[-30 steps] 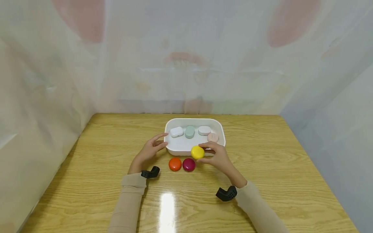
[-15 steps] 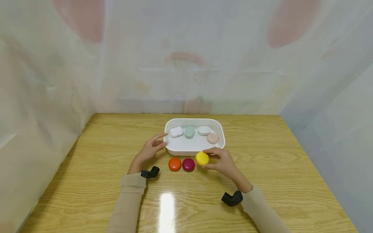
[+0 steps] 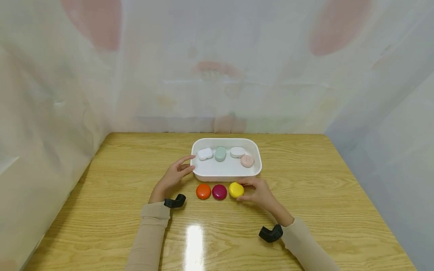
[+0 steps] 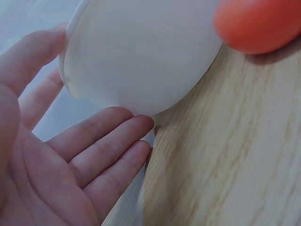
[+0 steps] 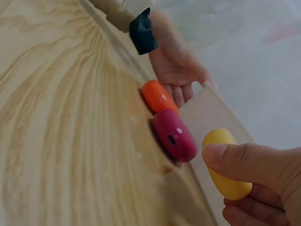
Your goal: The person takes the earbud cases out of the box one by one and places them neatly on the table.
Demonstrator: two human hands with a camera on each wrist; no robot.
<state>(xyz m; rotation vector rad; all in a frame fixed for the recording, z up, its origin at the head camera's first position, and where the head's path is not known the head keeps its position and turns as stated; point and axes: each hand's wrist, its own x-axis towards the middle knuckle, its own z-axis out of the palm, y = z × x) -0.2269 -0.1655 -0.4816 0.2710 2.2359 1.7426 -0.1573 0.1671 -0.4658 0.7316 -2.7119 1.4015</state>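
Closest in, the right hand (image 3: 259,192) pinches a rounded yellow earbud case (image 3: 236,190) by its edges, thumb and fingertips on opposite sides with only the case between them; whether it touches the wood-grain table (image 3: 305,180) I cannot tell. It looks light, stiff and glossy, so probably a little slick; the edge seems the sensible hold, since pressing on the smooth face could let it skid. Just beside it, towards the left hand (image 3: 173,176), lies a magenta earbud case (image 3: 219,192), its small port showing in the right wrist view, then an orange earbud case (image 3: 203,191). That left hand is loosely spread, fingers nearly straight, touching the end of a white tray (image 3: 215,178) without gripping it. Within the tray, a pink case (image 3: 247,161) sits ahead of the right hand, a white rectangular case (image 3: 205,154) just beyond the left fingertips, and a mint case (image 3: 220,154) and white oval case (image 3: 237,152) between the hands. Beyond hangs a pale printed curtain (image 3: 217,98).
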